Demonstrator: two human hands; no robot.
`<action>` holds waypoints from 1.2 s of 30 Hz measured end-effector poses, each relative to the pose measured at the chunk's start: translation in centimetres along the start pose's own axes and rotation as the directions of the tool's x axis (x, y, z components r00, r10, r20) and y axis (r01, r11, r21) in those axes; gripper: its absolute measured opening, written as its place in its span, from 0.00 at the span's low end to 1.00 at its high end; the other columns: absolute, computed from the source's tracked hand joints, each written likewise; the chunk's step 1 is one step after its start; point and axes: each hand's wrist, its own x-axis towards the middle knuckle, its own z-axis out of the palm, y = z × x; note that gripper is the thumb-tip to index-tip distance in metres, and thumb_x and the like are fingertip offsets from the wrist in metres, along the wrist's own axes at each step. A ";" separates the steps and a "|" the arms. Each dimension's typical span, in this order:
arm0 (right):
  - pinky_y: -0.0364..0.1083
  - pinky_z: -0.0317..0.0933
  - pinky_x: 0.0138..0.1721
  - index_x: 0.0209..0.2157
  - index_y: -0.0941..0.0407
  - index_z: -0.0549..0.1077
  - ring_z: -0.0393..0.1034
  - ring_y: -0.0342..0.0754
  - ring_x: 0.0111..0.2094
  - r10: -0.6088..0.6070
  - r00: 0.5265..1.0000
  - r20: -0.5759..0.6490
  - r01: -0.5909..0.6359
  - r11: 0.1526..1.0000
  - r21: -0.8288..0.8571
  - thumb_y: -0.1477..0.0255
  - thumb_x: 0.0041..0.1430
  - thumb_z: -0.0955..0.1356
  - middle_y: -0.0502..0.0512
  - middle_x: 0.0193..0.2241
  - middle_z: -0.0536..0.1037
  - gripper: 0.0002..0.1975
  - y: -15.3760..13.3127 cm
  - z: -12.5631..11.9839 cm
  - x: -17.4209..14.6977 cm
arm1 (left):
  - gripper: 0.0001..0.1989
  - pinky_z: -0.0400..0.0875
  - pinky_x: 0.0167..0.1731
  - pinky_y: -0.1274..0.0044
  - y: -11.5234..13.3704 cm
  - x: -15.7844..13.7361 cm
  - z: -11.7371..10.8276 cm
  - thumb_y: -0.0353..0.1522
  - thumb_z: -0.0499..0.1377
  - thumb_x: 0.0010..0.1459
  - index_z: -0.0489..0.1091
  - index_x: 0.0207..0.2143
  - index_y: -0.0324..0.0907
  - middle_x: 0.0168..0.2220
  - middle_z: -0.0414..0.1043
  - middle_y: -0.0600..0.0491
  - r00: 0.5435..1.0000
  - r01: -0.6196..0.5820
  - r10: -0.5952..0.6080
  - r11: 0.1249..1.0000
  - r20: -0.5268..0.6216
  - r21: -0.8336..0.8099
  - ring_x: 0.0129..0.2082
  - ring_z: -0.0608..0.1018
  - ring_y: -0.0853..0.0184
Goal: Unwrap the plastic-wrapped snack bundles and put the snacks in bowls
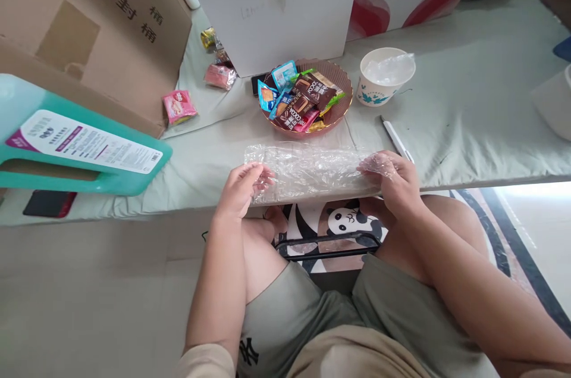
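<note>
A clear, crinkled plastic bag point(307, 171) lies stretched flat along the front edge of the cloth-covered table. At its left end, my left hand point(241, 187) has its fingers closed together on the film. My right hand point(395, 178) pinches the other end, where the plastic bunches up over the fingers. Just behind the bag stands a reddish, gold-rimmed bowl point(341, 110) heaped with wrapped snacks point(298, 98) in brown, blue and pink packets. To the right of my right hand's fingertips lies a white pen-like tool point(397, 140).
A paper cup point(377, 89) with clear plastic inside stands behind the pen-like tool. Pink packets point(179, 106) lie left of the bowl. A green jug point(84, 140), a large cardboard box point(98, 27) and a white box point(276, 9) bound the left and back. A phone point(47, 203) lies far left.
</note>
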 end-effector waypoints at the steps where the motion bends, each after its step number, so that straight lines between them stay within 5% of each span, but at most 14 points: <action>1: 0.47 0.65 0.32 0.24 0.55 0.76 0.72 0.46 0.28 -0.009 1.000 0.002 0.009 1.000 0.006 0.55 0.64 0.65 0.54 0.25 0.78 0.21 0.0 0.1 0.0 | 0.19 0.70 0.27 0.80 0.1 0.0 0.1 0.46 0.69 0.46 0.74 0.27 0.39 0.29 0.77 0.51 1.000 -0.006 0.006 1.000 -0.011 -0.013 0.27 0.78 0.70; 4: 0.47 0.67 0.32 0.21 0.55 0.72 0.73 0.46 0.28 -0.007 0.999 -0.048 0.009 0.999 0.047 0.59 0.63 0.65 0.54 0.23 0.77 0.20 0.0 0.3 0.1 | 0.18 0.68 0.26 0.81 0.4 -0.2 -0.2 0.43 0.69 0.44 0.72 0.21 0.38 0.28 0.77 0.50 1.000 0.005 -0.005 1.000 -0.017 -0.004 0.26 0.76 0.72; 7: 0.45 0.69 0.29 0.33 0.53 0.72 0.75 0.44 0.27 0.046 0.993 -0.107 -0.036 0.995 0.095 0.68 0.56 0.68 0.50 0.29 0.78 0.04 -0.1 0.4 0.2 | 0.16 0.65 0.22 0.82 0.6 -0.3 -0.7 0.41 0.69 0.42 0.74 0.23 0.37 0.29 0.77 0.50 0.997 0.072 -0.071 0.993 -0.010 0.099 0.24 0.75 0.73; 10: 0.43 0.65 0.23 0.43 0.52 0.68 0.73 0.43 0.23 0.097 0.990 -0.102 -0.087 0.992 0.095 0.73 0.52 0.67 0.48 0.29 0.77 0.14 -0.2 0.3 0.4 | 0.13 0.61 0.19 0.82 0.5 -0.2 -0.8 0.37 0.68 0.40 0.73 0.27 0.37 0.27 0.77 0.50 0.994 0.106 -0.109 0.973 0.000 0.206 0.21 0.72 0.73; 15: 0.44 0.60 0.22 0.45 0.53 0.67 0.66 0.43 0.17 0.135 0.989 -0.061 -0.140 0.986 -0.089 0.68 0.57 0.66 0.43 0.17 0.70 0.13 -0.4 0.0 0.7 | 0.16 0.60 0.17 0.82 0.1 0.1 -0.6 0.35 0.66 0.41 0.70 0.33 0.39 0.22 0.74 0.55 0.990 0.130 -0.138 0.947 0.007 0.295 0.18 0.71 0.73; 21: 0.48 0.60 0.27 0.47 0.52 0.69 0.68 0.46 0.19 0.133 0.989 -0.057 -0.145 0.919 -0.367 0.67 0.57 0.66 0.44 0.18 0.74 0.15 -0.7 -0.1 1.6 | 0.11 0.55 0.14 0.83 -0.2 0.3 -0.6 0.38 0.63 0.48 0.68 0.29 0.40 0.17 0.65 0.60 0.995 0.097 -0.098 0.904 -0.018 0.417 0.13 0.62 0.77; 30: 0.52 0.60 0.38 0.50 0.52 0.70 0.73 0.54 0.32 0.067 0.998 -0.008 -0.057 0.767 -0.639 0.63 0.59 0.66 0.54 0.33 0.81 0.17 0.0 -0.2 2.0 | 0.11 0.56 0.15 0.80 -0.9 0.4 -1.2 0.41 0.62 0.52 0.67 0.32 0.44 0.15 0.60 0.63 0.994 0.087 -0.105 0.798 -0.004 0.596 0.14 0.61 0.73; 36: 0.54 0.63 0.38 0.51 0.52 0.71 0.73 0.57 0.40 -0.012 0.999 -0.030 -0.014 0.678 -0.735 0.62 0.57 0.67 0.59 0.49 0.77 0.20 0.9 -0.5 2.3 | 0.13 0.54 0.20 0.78 -0.6 0.3 -1.9 0.43 0.62 0.52 0.66 0.31 0.46 0.14 0.57 0.64 0.997 0.050 0.014 0.626 -0.075 0.778 0.15 0.60 0.72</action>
